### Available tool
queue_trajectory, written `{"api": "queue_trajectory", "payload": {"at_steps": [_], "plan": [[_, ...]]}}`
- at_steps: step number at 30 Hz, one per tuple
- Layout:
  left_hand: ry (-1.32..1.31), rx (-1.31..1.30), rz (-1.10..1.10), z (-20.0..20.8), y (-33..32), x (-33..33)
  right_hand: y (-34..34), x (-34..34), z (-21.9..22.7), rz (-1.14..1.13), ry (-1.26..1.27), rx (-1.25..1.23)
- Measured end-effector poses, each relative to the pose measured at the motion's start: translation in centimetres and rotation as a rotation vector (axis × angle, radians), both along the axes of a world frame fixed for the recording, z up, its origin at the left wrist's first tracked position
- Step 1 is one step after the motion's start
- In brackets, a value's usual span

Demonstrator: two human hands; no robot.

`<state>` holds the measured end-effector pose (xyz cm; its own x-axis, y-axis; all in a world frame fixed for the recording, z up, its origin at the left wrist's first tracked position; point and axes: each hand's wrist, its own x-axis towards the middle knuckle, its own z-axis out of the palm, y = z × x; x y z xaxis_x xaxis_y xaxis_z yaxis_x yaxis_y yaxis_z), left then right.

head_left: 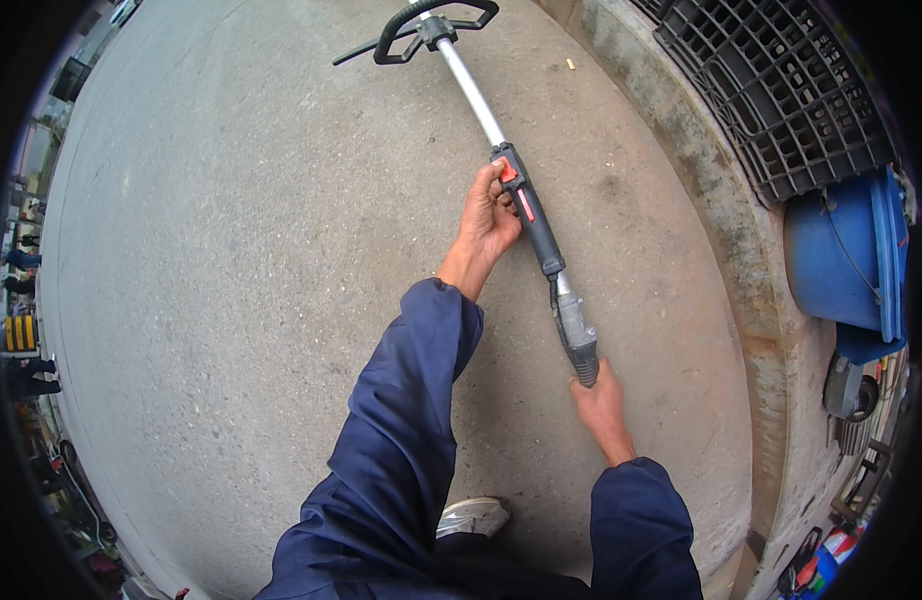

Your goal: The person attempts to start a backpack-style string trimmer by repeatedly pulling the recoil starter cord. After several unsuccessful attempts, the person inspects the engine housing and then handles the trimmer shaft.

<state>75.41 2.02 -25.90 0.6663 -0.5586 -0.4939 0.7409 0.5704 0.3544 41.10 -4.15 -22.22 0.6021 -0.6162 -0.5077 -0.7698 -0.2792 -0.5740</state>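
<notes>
A brush cutter's long shaft (471,90) slants from the top of the view down toward my right side. Its black control grip (537,228) carries a red switch (507,170) and a red strip. My left hand (488,218) is closed around the upper part of this grip, with the thumb at the red switch. Around the lower end, just below a ribbed black sleeve (582,362), my right hand (603,405) is wrapped; what lies inside that fist is hidden. Farther up the shaft sits a black loop handle (436,30). The cutting end is out of view.
Grey pavement (231,250) lies under the tool, with my shoe (473,517) at the bottom. Along the right runs a concrete curb (721,200), with black plastic crates (781,90) and a blue bucket (841,255) beyond it. People's legs (31,378) show at the far left.
</notes>
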Motion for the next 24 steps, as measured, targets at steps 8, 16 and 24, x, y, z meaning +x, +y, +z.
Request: {"api": "queue_trajectory", "payload": {"at_steps": [8, 16, 24], "plan": [[-0.064, 0.062, -0.088, 0.5, 0.9, 0.3, 0.2, -0.1, -0.2, 0.02, -0.076, -0.018], [-0.233, 0.271, -0.176, 3.5, 2.5, -0.1, 2.6, -0.4, 1.3, 0.275, 0.058, -0.564], [-0.389, 0.658, -0.289, 6.2, 2.8, 0.9, 1.3, -0.7, 1.7, 0.411, -0.118, -0.508]]}}
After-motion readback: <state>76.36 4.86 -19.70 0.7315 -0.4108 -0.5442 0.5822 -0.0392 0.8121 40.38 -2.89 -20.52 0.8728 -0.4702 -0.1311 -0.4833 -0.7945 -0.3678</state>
